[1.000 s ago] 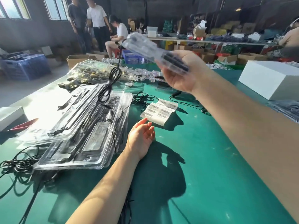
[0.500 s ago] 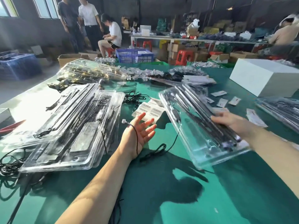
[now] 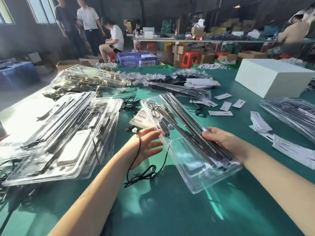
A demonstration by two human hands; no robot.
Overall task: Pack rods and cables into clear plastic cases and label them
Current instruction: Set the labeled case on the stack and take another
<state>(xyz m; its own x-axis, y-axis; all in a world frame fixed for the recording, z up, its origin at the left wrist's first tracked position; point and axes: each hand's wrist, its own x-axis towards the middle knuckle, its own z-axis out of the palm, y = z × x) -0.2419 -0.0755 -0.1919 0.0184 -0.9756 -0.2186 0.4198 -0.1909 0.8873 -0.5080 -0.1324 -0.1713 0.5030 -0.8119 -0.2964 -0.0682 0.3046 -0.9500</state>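
Clear case (image 3: pixel 190 150), lowered to the desk (image 3: pixel 170 210), right hand (image 3: pixel 219 142) gripping at three o'clock; left hand (image 3: pixel 146 147) open, cable (image 3: pixel 141 176) dangling unpacked.

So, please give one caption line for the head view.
Right hand holds a clear case of rods; a cable drapes over the open left hand.

A second ago the right hand (image 3: pixel 221 142) held the long clear plastic case (image 3: pixel 192 142) of black rods (image 3: pixel 192 126) high in the air; it has since come down over the green bench (image 3: pixel 170 210). The left hand (image 3: pixel 146 145), then lying palm-up, now touches the case's left edge, a thin black cable (image 3: pixel 139 167) draped across it.
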